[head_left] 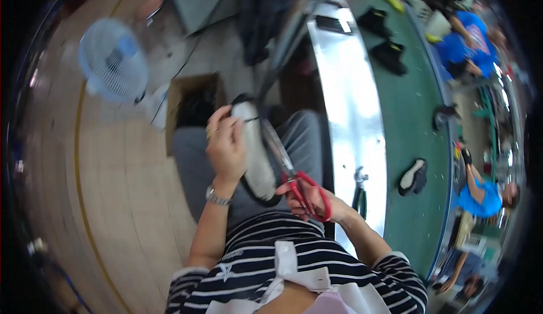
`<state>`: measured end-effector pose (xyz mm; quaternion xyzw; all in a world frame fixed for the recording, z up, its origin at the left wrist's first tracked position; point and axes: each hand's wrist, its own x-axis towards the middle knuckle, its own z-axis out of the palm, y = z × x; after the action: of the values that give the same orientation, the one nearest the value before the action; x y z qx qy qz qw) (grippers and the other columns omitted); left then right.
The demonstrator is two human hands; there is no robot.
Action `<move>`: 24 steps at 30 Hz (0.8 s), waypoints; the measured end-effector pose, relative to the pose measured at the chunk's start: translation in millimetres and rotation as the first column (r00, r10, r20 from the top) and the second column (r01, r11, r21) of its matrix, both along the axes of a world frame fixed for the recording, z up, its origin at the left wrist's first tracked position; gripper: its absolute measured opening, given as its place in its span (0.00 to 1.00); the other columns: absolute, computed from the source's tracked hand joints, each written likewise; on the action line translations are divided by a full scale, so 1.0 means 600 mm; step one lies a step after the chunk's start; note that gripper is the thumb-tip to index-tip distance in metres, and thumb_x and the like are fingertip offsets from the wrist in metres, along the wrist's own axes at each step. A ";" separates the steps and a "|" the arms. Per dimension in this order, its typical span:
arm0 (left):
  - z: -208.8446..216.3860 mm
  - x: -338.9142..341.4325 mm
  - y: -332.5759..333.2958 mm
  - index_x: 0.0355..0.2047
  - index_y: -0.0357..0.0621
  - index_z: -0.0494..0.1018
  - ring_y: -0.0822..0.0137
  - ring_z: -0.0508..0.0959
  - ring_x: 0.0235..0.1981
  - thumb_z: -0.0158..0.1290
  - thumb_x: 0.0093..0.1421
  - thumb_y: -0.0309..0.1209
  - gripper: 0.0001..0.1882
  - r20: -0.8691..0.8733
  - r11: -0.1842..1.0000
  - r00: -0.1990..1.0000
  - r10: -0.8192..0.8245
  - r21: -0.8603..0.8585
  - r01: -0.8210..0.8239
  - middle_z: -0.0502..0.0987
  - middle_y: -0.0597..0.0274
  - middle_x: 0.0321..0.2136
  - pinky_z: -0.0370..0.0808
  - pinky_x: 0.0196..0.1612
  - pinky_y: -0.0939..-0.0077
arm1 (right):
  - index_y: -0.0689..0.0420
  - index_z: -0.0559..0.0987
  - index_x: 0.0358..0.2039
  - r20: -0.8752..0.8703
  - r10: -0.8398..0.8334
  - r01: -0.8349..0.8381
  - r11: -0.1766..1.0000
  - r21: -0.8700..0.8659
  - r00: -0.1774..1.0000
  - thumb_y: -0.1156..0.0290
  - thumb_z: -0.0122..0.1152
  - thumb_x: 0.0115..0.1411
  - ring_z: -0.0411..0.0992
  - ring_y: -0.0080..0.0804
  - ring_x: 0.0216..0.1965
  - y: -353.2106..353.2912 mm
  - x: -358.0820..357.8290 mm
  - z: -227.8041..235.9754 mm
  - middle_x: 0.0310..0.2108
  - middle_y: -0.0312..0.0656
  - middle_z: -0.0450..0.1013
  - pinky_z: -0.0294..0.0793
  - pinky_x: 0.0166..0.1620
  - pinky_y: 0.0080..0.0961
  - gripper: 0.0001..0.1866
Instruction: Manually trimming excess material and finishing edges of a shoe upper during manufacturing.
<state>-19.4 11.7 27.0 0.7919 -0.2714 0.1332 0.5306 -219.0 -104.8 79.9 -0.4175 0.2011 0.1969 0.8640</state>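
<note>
My left hand point(228, 147) grips a dark shoe upper point(257, 161) by its left side, above my lap. Its pale underside faces up, and a thin dark strand crosses it near the far end. A pair of scissors point(287, 170) with red handles is in my right hand point(308, 201), fingers around the loops. The blades point away from me, along the right edge of the shoe upper. They are blurred, so whether they touch it or stand apart I cannot tell.
To the right, pliers point(360, 189) lie on a shiny metal ledge point(348, 104). Beyond runs a green conveyor belt point(396, 116) with a pale-soled shoe upper point(413, 176) and dark shoes point(388, 56). Co-workers point(481, 195) sit across it. A cardboard box point(175, 110) and fan point(116, 59) stand left.
</note>
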 end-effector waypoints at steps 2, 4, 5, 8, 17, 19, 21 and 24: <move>-0.003 -0.001 -0.002 0.35 0.38 0.75 0.59 0.76 0.39 0.54 0.61 0.24 0.03 -0.058 1.000 0.998 -0.009 -0.006 0.009 0.75 0.56 0.43 0.74 0.38 0.70 | 0.65 0.67 0.56 -0.024 0.009 -0.011 0.999 -0.051 1.000 0.24 0.54 0.46 0.63 0.17 0.25 0.006 0.009 0.005 0.28 0.30 0.62 0.64 0.25 0.13 0.55; -0.013 0.003 0.006 0.35 0.38 0.75 0.59 0.76 0.38 0.54 0.61 0.24 0.03 -0.045 1.000 0.999 0.009 -0.004 -0.009 0.74 0.56 0.42 0.74 0.37 0.71 | 0.65 0.69 0.53 -0.002 0.029 -0.029 0.993 -0.111 1.000 0.20 0.43 0.47 0.63 0.17 0.23 0.013 0.020 0.000 0.27 0.30 0.61 0.64 0.22 0.13 0.56; -0.016 0.006 0.009 0.34 0.38 0.75 0.59 0.76 0.38 0.54 0.61 0.24 0.03 -0.020 1.000 1.000 -0.013 -0.028 0.012 0.74 0.56 0.42 0.74 0.36 0.71 | 0.64 0.69 0.54 0.003 0.030 -0.030 0.999 -0.019 1.000 0.23 0.45 0.50 0.64 0.16 0.25 0.012 0.024 -0.003 0.27 0.29 0.62 0.66 0.24 0.13 0.53; -0.021 0.011 0.013 0.34 0.39 0.75 0.57 0.78 0.33 0.55 0.60 0.25 0.03 0.078 1.000 0.997 0.004 -0.024 -0.003 0.72 0.55 0.41 0.75 0.34 0.69 | 0.62 0.69 0.54 -0.007 0.015 -0.014 0.999 0.052 1.000 0.26 0.44 0.54 0.64 0.15 0.25 0.012 0.044 -0.004 0.28 0.28 0.63 0.66 0.24 0.14 0.49; -0.009 0.000 0.007 0.35 0.37 0.74 0.52 0.73 0.42 0.53 0.61 0.24 0.03 0.068 1.000 0.998 0.010 0.018 -0.012 0.72 0.51 0.41 0.70 0.45 0.62 | 0.53 0.69 0.25 -0.201 -0.075 0.021 0.966 -0.258 0.977 0.31 0.38 0.62 0.58 0.16 0.14 0.038 0.075 -0.003 0.15 0.27 0.59 0.61 0.16 0.16 0.34; -0.015 0.002 0.014 0.35 0.36 0.74 0.50 0.74 0.41 0.52 0.62 0.22 0.03 0.075 0.999 0.997 -0.014 0.046 0.010 0.72 0.49 0.42 0.72 0.45 0.63 | 0.55 0.68 0.20 -0.076 -0.080 0.055 0.955 -0.290 0.994 0.33 0.42 0.63 0.63 0.19 0.12 0.043 0.070 -0.026 0.12 0.31 0.61 0.62 0.14 0.18 0.34; -0.017 0.003 0.016 0.37 0.34 0.72 0.48 0.73 0.42 0.50 0.63 0.22 0.04 0.206 0.998 0.978 0.036 0.042 -0.046 0.73 0.48 0.40 0.70 0.46 0.60 | 0.57 0.70 0.21 -0.030 -0.104 0.080 0.893 -0.443 0.994 0.37 0.45 0.64 0.63 0.20 0.13 0.047 0.062 -0.023 0.12 0.32 0.62 0.61 0.17 0.21 0.33; -0.015 -0.002 0.024 0.39 0.34 0.72 0.49 0.75 0.42 0.47 0.66 0.22 0.05 0.056 0.999 0.998 0.001 -0.038 0.002 0.76 0.49 0.41 0.72 0.45 0.63 | 0.60 0.74 0.24 0.056 -0.181 0.181 0.810 -0.558 0.982 0.42 0.48 0.66 0.62 0.21 0.17 0.045 0.044 0.006 0.14 0.33 0.63 0.60 0.22 0.23 0.31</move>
<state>-20.6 25.9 18.3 0.7775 -0.2838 0.1605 0.5378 -192.4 -77.9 83.2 -0.6317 0.2885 0.0460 0.7181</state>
